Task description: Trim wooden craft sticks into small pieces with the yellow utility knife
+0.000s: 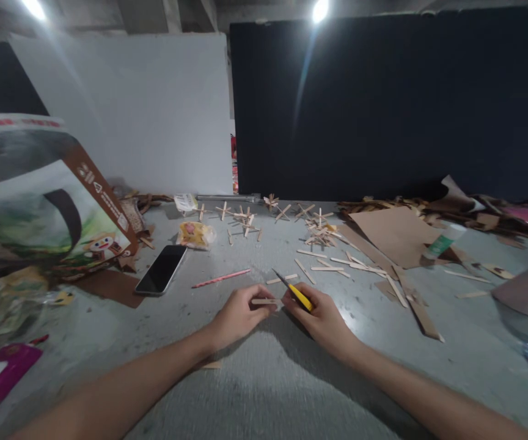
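Observation:
My left hand (244,313) pinches a short wooden craft stick (264,301) between thumb and fingers, its end pointing right. A yellow-handled utility knife (301,297) is gripped in my right hand (321,321), with the dark blade slanting up and left, away from the stick. The right fingertips are close to the stick's right end; whether they touch it I cannot tell. Beyond the hands lie a loose craft stick (282,278) and a pink patterned pencil (220,278). More loose craft sticks (360,266) are scattered to the right.
Small crossed-stick pieces (247,220) stand or lie farther back. On the left are a phone (161,270), a yellow packet (195,234) and a large printed bag (39,201). Brown cardboard (390,232) and a green-labelled glue stick (443,242) lie right. Board walls close off the back.

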A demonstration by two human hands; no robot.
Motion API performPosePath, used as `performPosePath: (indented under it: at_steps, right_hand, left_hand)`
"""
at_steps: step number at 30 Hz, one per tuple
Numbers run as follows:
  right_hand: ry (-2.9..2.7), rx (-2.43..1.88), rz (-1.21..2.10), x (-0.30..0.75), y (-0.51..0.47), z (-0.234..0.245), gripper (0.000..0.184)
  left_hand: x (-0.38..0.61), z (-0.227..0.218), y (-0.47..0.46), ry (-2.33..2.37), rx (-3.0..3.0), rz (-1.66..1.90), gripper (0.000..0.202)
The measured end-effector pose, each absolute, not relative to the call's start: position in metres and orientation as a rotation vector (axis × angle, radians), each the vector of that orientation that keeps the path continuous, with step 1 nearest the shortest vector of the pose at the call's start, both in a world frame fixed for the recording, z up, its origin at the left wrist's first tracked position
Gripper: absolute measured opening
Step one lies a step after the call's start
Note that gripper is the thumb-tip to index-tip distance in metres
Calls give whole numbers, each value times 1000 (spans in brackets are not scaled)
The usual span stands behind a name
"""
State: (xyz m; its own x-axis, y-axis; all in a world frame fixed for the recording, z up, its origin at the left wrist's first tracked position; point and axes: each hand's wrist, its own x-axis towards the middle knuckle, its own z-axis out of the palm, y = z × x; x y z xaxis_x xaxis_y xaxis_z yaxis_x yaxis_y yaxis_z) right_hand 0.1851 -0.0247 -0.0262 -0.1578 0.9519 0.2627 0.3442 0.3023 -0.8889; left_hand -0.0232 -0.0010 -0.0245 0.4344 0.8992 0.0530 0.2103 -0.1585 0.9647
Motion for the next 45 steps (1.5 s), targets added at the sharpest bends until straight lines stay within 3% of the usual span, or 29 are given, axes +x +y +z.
performPosePath:
  at_steps: [6, 36, 45]
  right_hand:
    - [-1697, -1187, 884, 185, -25, -25, 32]
    - [-1624, -1188, 835, 186, -24, -24, 27]
    - [-1528, -1148, 839, 187, -21, -27, 31]
  left_hand:
    - [-23, -24, 0, 968, 1581, 824, 37]
    - [-24, -24, 1, 972, 1719, 874, 17]
    - [-21, -23, 1, 947, 1588, 835, 29]
